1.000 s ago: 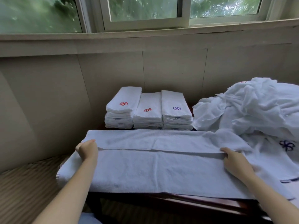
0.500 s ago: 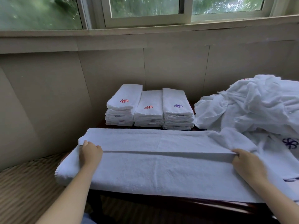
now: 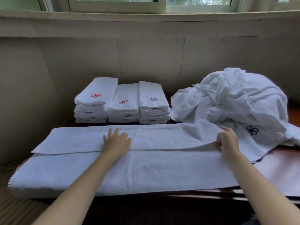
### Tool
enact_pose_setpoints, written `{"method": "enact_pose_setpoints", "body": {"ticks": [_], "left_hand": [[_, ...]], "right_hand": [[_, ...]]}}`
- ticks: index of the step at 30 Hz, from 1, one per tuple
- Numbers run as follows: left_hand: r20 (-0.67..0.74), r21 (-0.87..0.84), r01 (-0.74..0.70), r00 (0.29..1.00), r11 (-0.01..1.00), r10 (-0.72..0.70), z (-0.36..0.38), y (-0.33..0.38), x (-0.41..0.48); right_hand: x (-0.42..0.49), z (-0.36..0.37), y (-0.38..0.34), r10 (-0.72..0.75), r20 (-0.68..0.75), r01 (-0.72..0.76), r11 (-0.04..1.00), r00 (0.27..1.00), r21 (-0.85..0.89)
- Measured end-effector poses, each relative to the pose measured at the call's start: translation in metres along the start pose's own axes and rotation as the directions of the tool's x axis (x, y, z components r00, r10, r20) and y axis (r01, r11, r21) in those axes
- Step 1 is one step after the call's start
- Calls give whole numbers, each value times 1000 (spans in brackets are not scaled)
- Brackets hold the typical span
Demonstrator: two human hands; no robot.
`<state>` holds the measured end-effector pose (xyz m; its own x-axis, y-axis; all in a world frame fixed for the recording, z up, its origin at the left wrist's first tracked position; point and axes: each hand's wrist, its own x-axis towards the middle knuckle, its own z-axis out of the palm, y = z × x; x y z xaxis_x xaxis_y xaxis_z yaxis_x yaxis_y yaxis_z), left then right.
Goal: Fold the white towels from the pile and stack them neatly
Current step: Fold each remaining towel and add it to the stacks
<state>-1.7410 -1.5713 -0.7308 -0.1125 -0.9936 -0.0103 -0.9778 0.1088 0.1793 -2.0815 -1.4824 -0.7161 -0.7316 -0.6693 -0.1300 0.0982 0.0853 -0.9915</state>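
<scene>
- Towel (image 3: 146, 169) in white terry lies stretched lengthwise across the lower half of the frame, its far long edge folded over toward the viewer so the flap's edge runs as a seam across the middle
- Left hand (image 3: 117, 142) rests flat on the folded flap just left of centre, fingers straight and slightly spread, palm pressing the cloth
- Right hand (image 3: 227, 142), at centre right, pinches the flap's edge near the towel's right end, fingers curled around the cloth with the thumb tucked under; the edge lifts a little there
- Three stacks of folded towels (image 3: 122, 103) stand side by side above the centre of the frame, against the wall; the left and middle stacks show a red flower emblem on top, the right stack a purple one
- Pile of unfolded towels (image 3: 235, 101) heaps up at the right of the frame, touching the right end of the spread towel; a dark blue flower emblem (image 3: 252, 130) shows on the cloth just beyond the right hand
- Dark wooden table (image 3: 279, 161) shows bare at the right edge, below the pile, and as a dark strip under the towel's near edge
- Window frame (image 3: 116, 7) runs along the top of the frame above a beige panelled wall (image 3: 146, 59)
</scene>
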Motion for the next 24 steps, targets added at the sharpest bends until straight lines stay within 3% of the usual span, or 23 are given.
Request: {"method": "enact_pose_setpoints", "body": {"ticks": [2, 3, 6, 10, 13, 16, 19, 24], "left_hand": [[48, -33, -191, 980, 981, 192, 12, 52, 2], [72, -51, -270, 959, 962, 273, 19, 76, 3], [73, -106, -421, 900, 901, 430, 36, 135, 9], [6, -158, -440, 895, 884, 446, 48, 175, 30], [82, -88, -374, 921, 923, 380, 54, 175, 46], [144, -16, -374, 917, 927, 372, 62, 170, 49], [155, -1, -416, 898, 910, 411, 62, 167, 45], [168, 4, -465, 873, 885, 458, 57, 157, 36]], "right_hand": [[9, -5, 0, 140, 6, -136, 949, 990, 284], [11, -6, 0, 166, 8, -158, 925, 986, 347], [21, -8, 5, 187, -62, -156, 928, 980, 338], [28, -18, -3, 275, -59, -267, 956, 960, 122], [41, -23, -4, 298, 19, -295, 950, 954, -101], [51, -16, 1, 200, 9, -194, 962, 980, -193], [57, -11, 8, 7, -46, -28, 874, 999, -486], [66, -6, 0, 22, 9, -17, 916, 1000, -400]]}}
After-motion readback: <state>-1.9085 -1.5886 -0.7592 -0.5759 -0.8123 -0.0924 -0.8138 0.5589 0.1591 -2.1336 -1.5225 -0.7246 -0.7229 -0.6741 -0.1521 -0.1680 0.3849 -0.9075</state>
